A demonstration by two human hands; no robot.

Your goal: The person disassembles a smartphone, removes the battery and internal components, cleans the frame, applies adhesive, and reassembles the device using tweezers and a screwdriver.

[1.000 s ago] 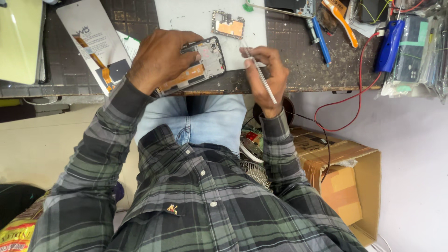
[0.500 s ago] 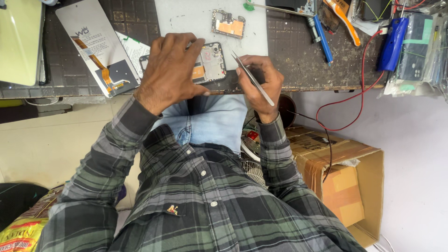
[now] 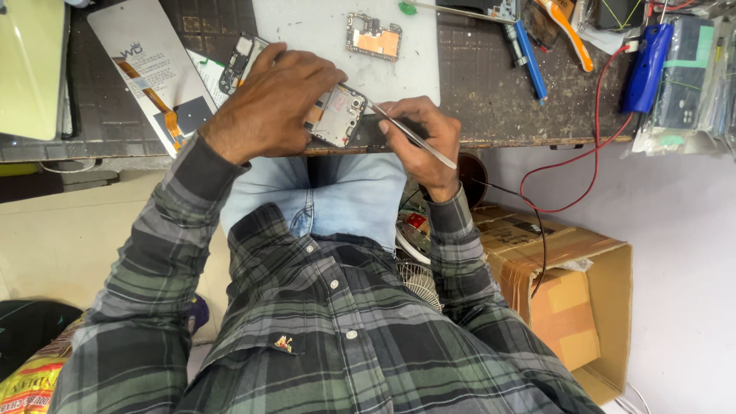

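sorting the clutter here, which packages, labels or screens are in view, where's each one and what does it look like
Phone screen panel: flat on the bench, upper left; long white rectangle with an orange flex strip.
Cardboard box: on the floor, lower right; brown, open, flaps up.
Clear plastic packets: bench's right end; shiny, dark contents.
Snack bag: bottom left corner; yellow and red.
Opened phone: held by the left hand; the right hand holds tweezers.
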